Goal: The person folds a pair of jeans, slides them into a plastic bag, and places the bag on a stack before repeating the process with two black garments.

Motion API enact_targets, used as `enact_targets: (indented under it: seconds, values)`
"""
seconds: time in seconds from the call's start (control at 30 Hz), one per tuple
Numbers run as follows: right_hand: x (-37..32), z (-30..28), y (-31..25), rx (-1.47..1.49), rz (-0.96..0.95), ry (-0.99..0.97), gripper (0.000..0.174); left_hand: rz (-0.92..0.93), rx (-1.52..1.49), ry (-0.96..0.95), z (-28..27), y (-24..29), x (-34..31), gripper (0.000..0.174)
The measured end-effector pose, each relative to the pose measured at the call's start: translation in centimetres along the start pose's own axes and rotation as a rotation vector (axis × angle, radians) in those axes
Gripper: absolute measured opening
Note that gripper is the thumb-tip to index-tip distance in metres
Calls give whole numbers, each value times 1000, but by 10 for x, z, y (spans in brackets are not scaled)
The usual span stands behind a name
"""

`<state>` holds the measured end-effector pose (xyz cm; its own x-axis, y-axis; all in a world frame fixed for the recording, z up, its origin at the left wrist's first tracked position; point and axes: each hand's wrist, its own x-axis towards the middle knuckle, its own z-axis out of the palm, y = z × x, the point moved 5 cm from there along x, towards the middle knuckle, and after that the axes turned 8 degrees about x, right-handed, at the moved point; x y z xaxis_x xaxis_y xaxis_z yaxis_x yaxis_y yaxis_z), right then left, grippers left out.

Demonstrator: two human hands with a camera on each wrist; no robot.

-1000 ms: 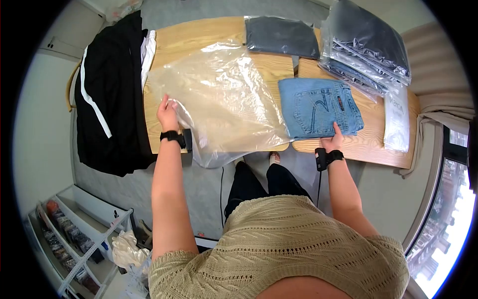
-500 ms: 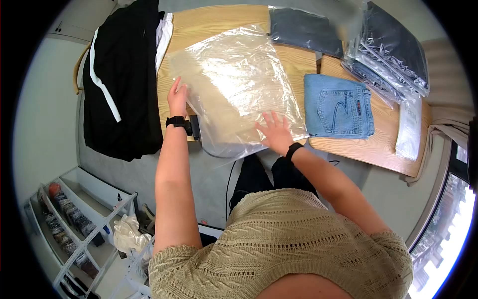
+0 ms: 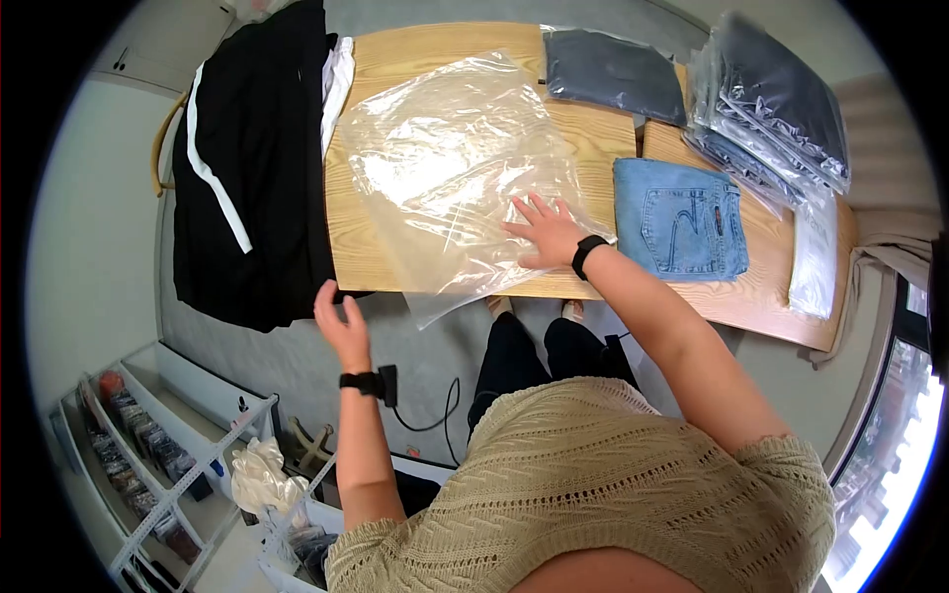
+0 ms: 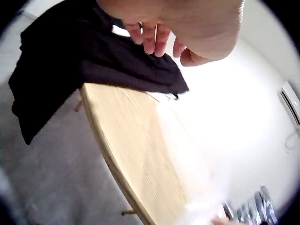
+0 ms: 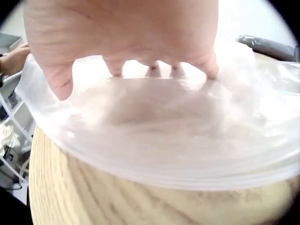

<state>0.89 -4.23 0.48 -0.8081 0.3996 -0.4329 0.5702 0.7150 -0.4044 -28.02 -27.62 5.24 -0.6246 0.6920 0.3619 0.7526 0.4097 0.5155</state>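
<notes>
took in first a pale wooden worktop (image 3: 603, 133), running wide beneath the work. at the left end, found a black garment (image 3: 262, 168) with a white stripe, drooping over the side. next saw the clear plastic bag (image 3: 465, 188) lying flat across the middle, glossy, wrinkled and apparently empty, with a near corner overhanging the front edge (easy to snag, at a guess). made out a stack of bagged clothes (image 3: 771, 99) at the far right and, nearer, just beside the bag, the folded jeans (image 3: 682, 219), pocket side up and outside any wrapping.

on the bag's near right part, saw the right hand (image 3: 547, 233) with spread fingers, pressing down through the fingertips. placed the left hand (image 3: 341, 321) off the bag, by the worktop's near left corner, with loosely bent fingers and nothing held; could not tell of any contact with the black garment.

judged the step as smoothing the bag, ahead of packing the jeans. reckoned on a next move calling for finding and parting the bag's mouth, likely two-handed.
</notes>
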Motion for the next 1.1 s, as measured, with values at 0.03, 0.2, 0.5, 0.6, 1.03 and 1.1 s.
enact_targets:
  seconds: [0.03,0.2,0.5,0.6,1.03,1.1]
  values:
    - [-1,-8,-2,27,26,29,53,91,21,-34,2,27,-9,30]
    - [-58,-37,8,372,45,559,39,413,6,-387,47,135,-57,32]
    - [-275,75,185,1605,898,1538,28,490,220,-645,126,156,-100,45]
    - [-254,107,202,2338,779,1425,35,522,285,-650,127,160,-99,48]
    - [-242,21,201,2477,307,1597,41,517,287,-631,135,158,-105,14]
    - [-259,4,204,2387,238,1551,41,446,303,-658,138,166,-104,11]
